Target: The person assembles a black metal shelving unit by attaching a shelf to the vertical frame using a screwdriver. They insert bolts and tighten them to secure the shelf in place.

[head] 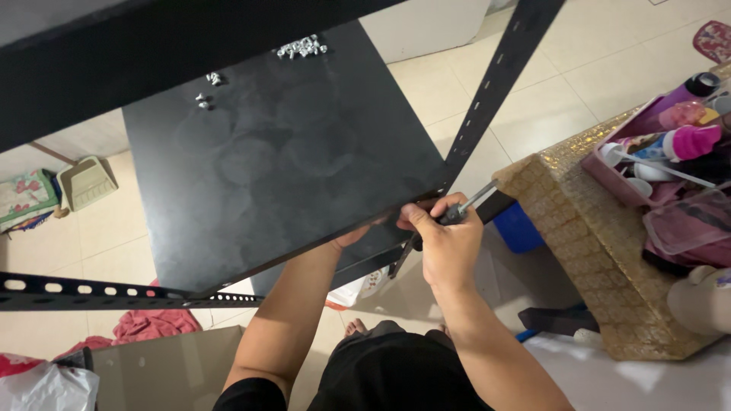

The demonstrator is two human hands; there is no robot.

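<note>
My right hand [449, 243] grips the screwdriver [466, 207] squarely at the shelf [282, 160] corner; my left hand [352, 238], fingers hidden, steadies beneath.

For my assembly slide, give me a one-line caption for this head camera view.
Right hand drives a screwdriver at the black shelf board's corner; left hand reaches underneath.

Home room: tiled floor [609, 68], rug [714, 39], toiletries basket [609, 171], dustpan [85, 181], clothes [148, 326] on floor.
</note>
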